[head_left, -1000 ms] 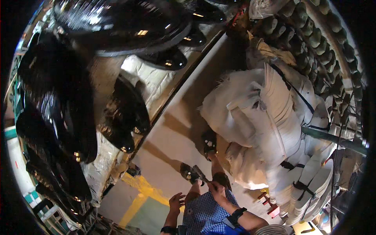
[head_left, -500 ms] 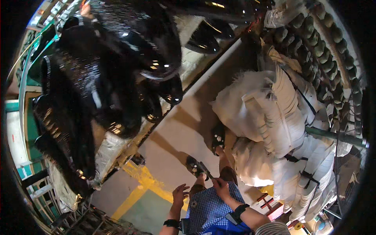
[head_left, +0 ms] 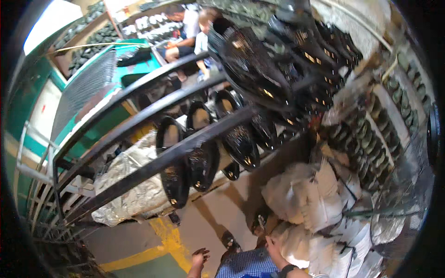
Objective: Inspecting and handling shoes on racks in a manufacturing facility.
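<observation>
While the left hand (head_left: 200,256) hangs with its fingers loosely bent and nothing I can spot in it, the right hand (head_left: 272,244) is wrapped around one slim tool (head_left: 262,223), which points away from the body over one foot. Too blurry to say what kind of tool, sorry. Between the hands there's a blue checked cloth (head_left: 245,264) at the waist, and just past it two feet in dark footwear (head_left: 230,241).

On the floor next to them is a yellow line (head_left: 168,236) with a fork in it. Off to the right, near the tool hand, white bundles (head_left: 308,199) are heaped up; they overlap too much to count.

Bit further out, a metal rack (head_left: 194,139) pretty much blocks the way ahead, well apart from both hands. I count three long dark rails. The nearest one cuts right across three glossy black shoes (head_left: 201,164), with lots more crammed in to the right, too jumbled to number. Crinkly silver sheeting (head_left: 125,187) lies under the rails.

Beyond that: one green table (head_left: 139,69) with mesh on it, plus two other people (head_left: 191,23), partly hidden by shoes.
</observation>
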`<state>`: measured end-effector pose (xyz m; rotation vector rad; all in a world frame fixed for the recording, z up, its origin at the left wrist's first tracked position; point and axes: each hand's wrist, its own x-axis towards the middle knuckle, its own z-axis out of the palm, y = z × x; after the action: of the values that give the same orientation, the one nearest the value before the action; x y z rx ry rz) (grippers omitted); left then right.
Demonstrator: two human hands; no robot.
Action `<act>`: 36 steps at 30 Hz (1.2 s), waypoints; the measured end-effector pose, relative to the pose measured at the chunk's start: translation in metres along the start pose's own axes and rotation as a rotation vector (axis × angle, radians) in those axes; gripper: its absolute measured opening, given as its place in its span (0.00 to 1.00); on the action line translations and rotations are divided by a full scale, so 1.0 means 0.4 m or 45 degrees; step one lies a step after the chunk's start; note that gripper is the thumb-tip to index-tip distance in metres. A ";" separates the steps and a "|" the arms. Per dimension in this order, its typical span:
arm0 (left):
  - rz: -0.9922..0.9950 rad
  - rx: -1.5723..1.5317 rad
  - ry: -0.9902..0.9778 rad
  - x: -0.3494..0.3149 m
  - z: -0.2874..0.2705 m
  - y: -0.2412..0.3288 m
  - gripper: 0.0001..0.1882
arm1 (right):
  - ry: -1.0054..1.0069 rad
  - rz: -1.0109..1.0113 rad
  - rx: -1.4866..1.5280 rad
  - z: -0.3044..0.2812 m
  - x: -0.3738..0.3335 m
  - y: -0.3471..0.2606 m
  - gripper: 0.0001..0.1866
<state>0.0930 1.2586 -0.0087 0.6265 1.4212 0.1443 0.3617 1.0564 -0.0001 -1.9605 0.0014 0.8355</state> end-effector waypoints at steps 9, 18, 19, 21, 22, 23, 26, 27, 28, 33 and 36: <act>0.012 -0.359 0.161 -0.080 -0.187 -0.078 0.13 | 0.208 0.046 0.024 -0.191 -0.023 -0.113 0.16; -0.117 -0.545 0.358 -0.178 -0.208 -0.185 0.07 | 0.197 0.118 0.244 -0.194 0.004 -0.269 0.15; -0.144 -0.550 0.372 -0.191 -0.197 -0.189 0.07 | 0.219 0.153 0.126 -0.182 0.000 -0.280 0.15; -0.088 -0.551 0.417 -0.196 -0.165 -0.180 0.08 | 0.237 0.187 0.010 -0.161 -0.008 -0.295 0.16; -0.094 -0.549 0.419 -0.207 -0.154 -0.177 0.08 | 0.192 0.186 -0.024 -0.158 -0.021 -0.301 0.17; -0.113 -0.461 0.341 -0.202 -0.148 -0.177 0.10 | 0.144 0.175 -0.049 -0.150 -0.022 -0.310 0.17; -0.125 -0.379 0.237 -0.189 -0.130 -0.158 0.13 | 0.104 0.163 -0.017 -0.151 -0.013 -0.300 0.18; -0.131 -0.393 0.220 -0.181 -0.120 -0.145 0.14 | 0.122 0.151 0.002 -0.157 -0.011 -0.302 0.18; -0.111 -0.379 0.197 -0.173 -0.109 -0.127 0.14 | 0.101 0.138 0.002 -0.164 -0.010 -0.306 0.17; 0.012 -0.346 0.250 -0.148 -0.038 -0.030 0.12 | 0.104 0.178 0.002 -0.238 0.028 -0.318 0.17; 0.101 -0.376 0.160 -0.146 0.012 0.023 0.12 | 0.214 0.121 0.155 -0.278 0.041 -0.342 0.16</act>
<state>0.0901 1.2381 0.0468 0.4352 1.4607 0.4543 0.4812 1.0477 0.1304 -1.9209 0.2410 0.7125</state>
